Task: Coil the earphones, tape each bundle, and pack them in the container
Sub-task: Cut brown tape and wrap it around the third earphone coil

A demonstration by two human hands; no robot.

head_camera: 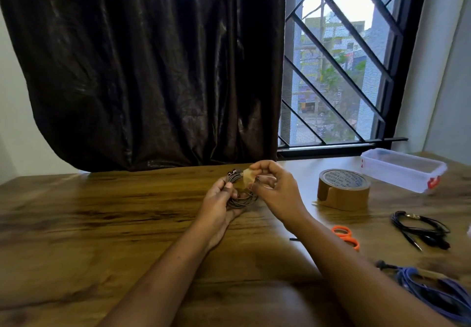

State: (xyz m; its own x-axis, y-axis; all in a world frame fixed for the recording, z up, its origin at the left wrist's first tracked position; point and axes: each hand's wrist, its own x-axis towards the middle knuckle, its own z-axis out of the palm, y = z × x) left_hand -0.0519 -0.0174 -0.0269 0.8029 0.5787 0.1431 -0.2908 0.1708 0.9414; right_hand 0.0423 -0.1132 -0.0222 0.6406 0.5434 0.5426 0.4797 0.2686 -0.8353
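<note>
Gripping coiled earphones [244, 200] in left hand [216, 203] | right hand [276, 189] pinching tape piece [248, 177] | over table [102, 212] middle, off edges

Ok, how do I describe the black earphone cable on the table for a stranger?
Find the brown roll of packing tape on the wooden table. Right of it and nearer, beyond the orange-handled scissors, lies the black earphone cable. It is black; the nearer cable bundle is blue.

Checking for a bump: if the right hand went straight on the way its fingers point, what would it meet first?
Probably the coiled earphones gripped by the left hand; the right hand pinches its tape piece right beside them.
</note>
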